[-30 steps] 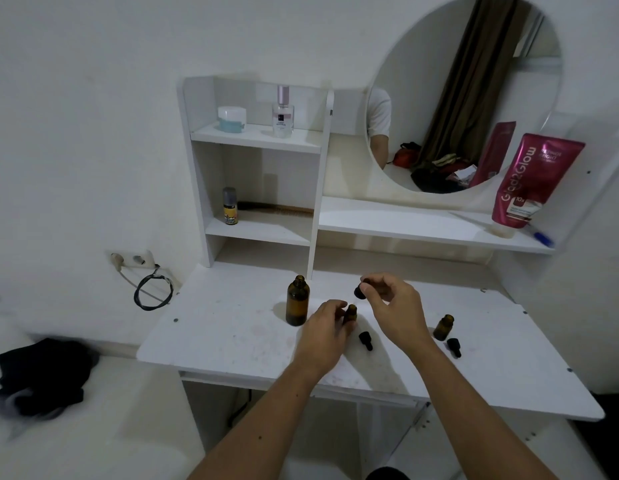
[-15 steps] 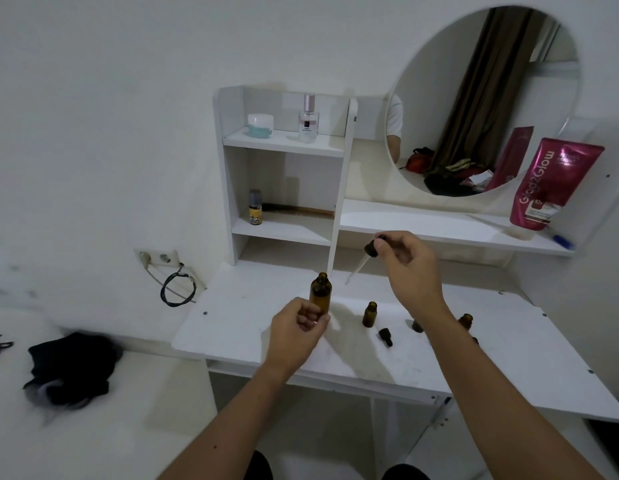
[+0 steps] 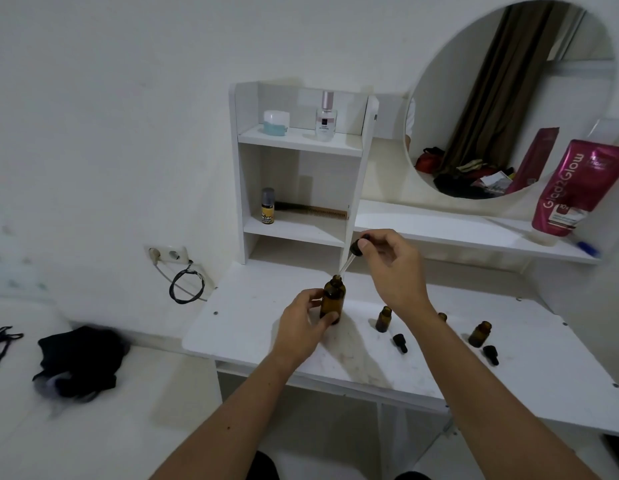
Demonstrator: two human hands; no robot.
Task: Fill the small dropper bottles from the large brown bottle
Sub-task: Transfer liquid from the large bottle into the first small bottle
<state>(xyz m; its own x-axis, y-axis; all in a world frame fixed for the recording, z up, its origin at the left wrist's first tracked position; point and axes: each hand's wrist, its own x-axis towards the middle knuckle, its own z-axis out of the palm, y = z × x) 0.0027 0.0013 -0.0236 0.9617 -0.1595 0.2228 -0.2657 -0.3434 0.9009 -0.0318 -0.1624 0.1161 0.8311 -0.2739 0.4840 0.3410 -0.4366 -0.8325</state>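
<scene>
A: Left hand (image 3: 302, 325) grips the large brown bottle (image 3: 333, 301) upright on the table (image 3: 508, 344); right hand (image 3: 387, 268) pinches the dropper (image 3: 351, 258), tip at its mouth.

B: Risk?

A: The slanted pipette could catch the rim and drip. Small dropper bottles (image 3: 384, 318) wait open, just beside that right wrist, easily knocked.

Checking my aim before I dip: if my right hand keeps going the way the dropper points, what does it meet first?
Most likely the open mouth of the large brown bottle: the dropper in your right hand slants down-left at it, tip just above. Depth is uncertain.
</scene>
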